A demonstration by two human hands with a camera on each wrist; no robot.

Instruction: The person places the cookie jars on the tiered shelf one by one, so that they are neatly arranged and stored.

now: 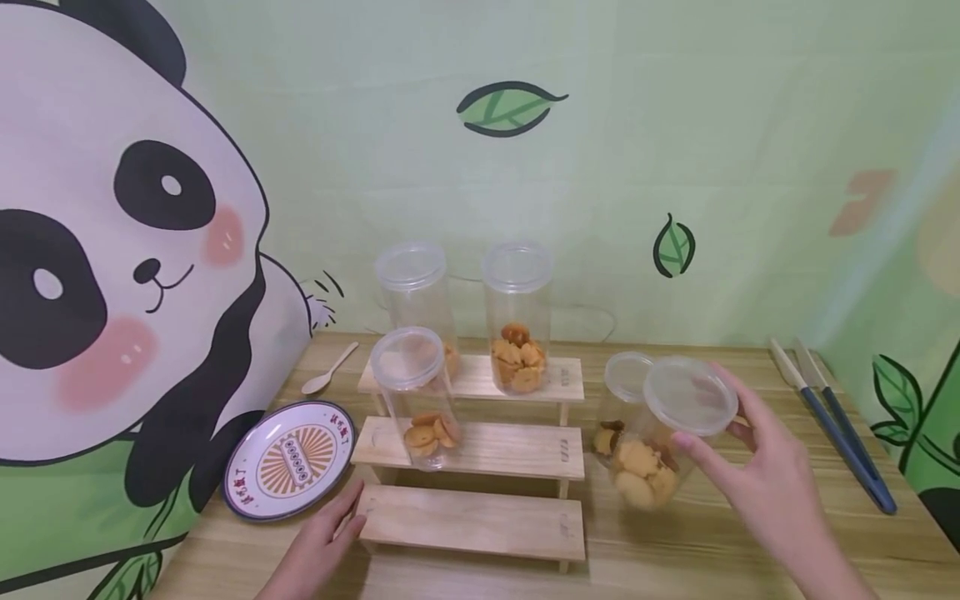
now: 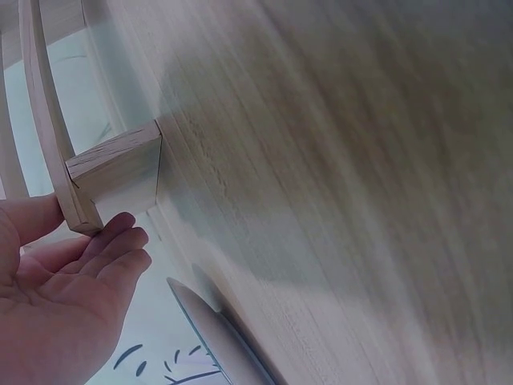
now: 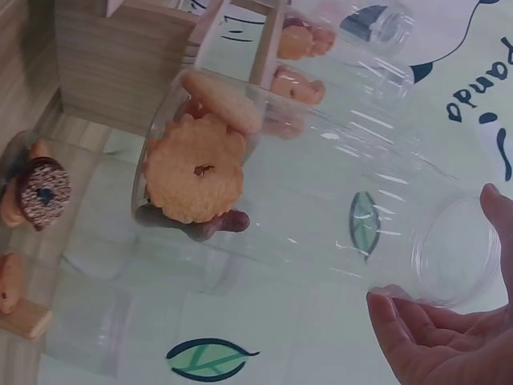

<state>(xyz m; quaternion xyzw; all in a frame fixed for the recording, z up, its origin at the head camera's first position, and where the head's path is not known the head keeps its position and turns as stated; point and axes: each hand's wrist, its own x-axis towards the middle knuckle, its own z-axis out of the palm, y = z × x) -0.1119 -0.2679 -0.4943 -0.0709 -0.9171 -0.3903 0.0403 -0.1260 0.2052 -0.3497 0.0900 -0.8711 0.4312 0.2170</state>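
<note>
By its lid end, my right hand (image 1: pixel 772 475) grips a clear lidded jar (image 1: pixel 651 467) of cookies, right of the wooden tiered stand (image 1: pixel 472 521). This jar is tilted and slightly blurred; a scalloped round cookie (image 3: pixel 192 172) lies in its base in the right wrist view. Just behind it another lidded jar (image 1: pixel 628 379) stands on the table, partly covered. My left hand (image 1: pixel 326 533) pinches the left end of the stand's lowest board (image 2: pixel 50 104), thumb on one face and fingers on the other.
Two cookie jars (image 1: pixel 517 333) occupy the top step, and one jar (image 1: pixel 420 408) the middle step. Left of the stand lie a patterned plate (image 1: pixel 251 454) and a wooden spoon (image 1: pixel 330 371). Blue-handled tongs (image 1: pixel 847 442) lie far right. A panda-printed backdrop (image 1: pixel 600 167) rises behind the table.
</note>
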